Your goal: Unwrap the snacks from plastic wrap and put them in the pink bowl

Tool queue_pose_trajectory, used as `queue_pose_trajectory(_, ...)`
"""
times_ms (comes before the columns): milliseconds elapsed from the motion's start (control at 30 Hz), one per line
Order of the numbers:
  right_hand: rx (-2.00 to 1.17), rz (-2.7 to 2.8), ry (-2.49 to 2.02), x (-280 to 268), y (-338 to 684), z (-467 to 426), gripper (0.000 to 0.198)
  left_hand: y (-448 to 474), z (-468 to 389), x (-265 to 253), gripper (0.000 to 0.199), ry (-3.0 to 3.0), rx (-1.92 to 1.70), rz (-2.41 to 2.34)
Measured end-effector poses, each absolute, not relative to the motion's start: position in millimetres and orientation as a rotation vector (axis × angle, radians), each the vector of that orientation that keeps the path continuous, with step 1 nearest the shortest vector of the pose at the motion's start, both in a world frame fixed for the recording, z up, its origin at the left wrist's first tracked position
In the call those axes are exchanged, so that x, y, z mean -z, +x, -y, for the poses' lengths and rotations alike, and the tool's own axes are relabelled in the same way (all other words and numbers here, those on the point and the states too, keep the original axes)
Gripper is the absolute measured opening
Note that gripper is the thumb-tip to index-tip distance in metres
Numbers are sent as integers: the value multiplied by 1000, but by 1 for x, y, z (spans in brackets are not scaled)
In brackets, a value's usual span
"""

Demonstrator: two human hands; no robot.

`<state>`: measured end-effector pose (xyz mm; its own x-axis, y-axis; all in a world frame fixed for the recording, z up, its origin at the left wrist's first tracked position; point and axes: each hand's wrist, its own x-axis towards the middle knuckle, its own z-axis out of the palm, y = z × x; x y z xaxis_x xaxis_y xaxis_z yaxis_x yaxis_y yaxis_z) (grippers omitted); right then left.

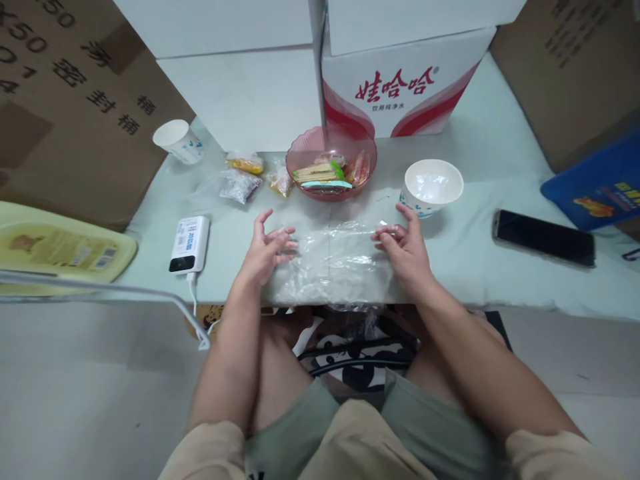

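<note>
A clear, crinkled plastic bag (pixel 333 260) lies spread on the table in front of me, its near side at the table's edge. At its left side is my left hand (pixel 267 250), fingers apart and slightly curled, with the fingertips close to the plastic. My right hand (pixel 407 250) is at the bag's upper right corner; thumb and fingers come together on the plastic there while the index finger stays raised. Just beyond the right hand stands a white paper cup (pixel 433 183). Behind the bag is a pink translucent bowl (pixel 330 190) holding wooden sticks and small wrapped items.
Small filled packets (pixel 241 185) lie left of the bowl. A second paper cup (pixel 179 141) leans at the back left. A white power bank (pixel 190 243) with a cable, a yellow bottle (pixel 65 247) and a phone (pixel 544 238) flank the work area. White cartons (pixel 250 100) stand behind.
</note>
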<state>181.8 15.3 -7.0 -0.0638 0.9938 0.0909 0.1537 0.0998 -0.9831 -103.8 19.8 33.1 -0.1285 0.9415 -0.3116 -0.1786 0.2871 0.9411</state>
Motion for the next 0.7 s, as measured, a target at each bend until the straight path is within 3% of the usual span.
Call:
queue_pose_trajectory(67, -1092, 1512, -1206, 5, 184, -15, 83, -103, -16, -33, 95, 868, -1103, -1304)
queue_pose_trajectory(133, -1183, 1616, -1193, 3, 184, -12, 87, -101, -15, -32, 80, 904, -1092, -1332)
queue_pose_trajectory(233, -1255, 1568, -1238, 2, 181, -8, 73, -100, -19, -32, 64, 845, -1199, -1359)
queue_pose_trajectory(400, -1136, 1367, -1283, 0, 177, -11, 60, -103, -18, -33, 112, 773, -1078, -1245)
queue_pose_trajectory(467, -1104, 1368, -1297, -3, 177, -12, 57, -105, -16, -33, 119, 797, -976, -1279)
queue_pose_trajectory(567, -1025, 1353, -1325, -5, 179, -13, 54, -109, -15, -34, 105, 821, -1044, -1310)
queue_pose_trajectory(700, -973, 1374, -1332, -4, 182, -13, 53, -110, -17, -37, 69, 746, -1110, -1302)
